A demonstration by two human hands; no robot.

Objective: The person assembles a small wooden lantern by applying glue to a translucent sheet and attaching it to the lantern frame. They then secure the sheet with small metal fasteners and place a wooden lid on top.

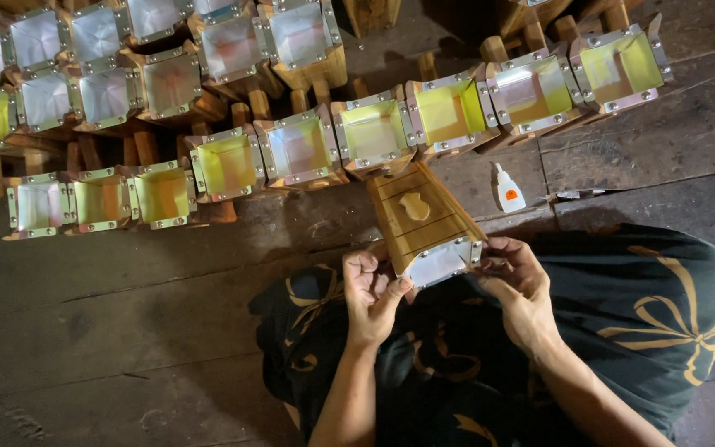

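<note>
A wooden lantern-like box [420, 217] with a metal-framed square end lies tilted over my lap. On its upper face sits a small pale carved piece. My left hand [371, 295] pinches the left corner of the metal frame with thumb and fingers. My right hand [516, 281] grips the frame's right corner. The translucent white panel in the frame faces me.
Rows of several similar wooden boxes [299, 147] with metal-edged openings, some lined yellow-green, some white, stand on the dark plank floor [126, 290]. A small white glue bottle [507, 189] lies to the right of the held box. My legs wear dark patterned cloth [639, 306].
</note>
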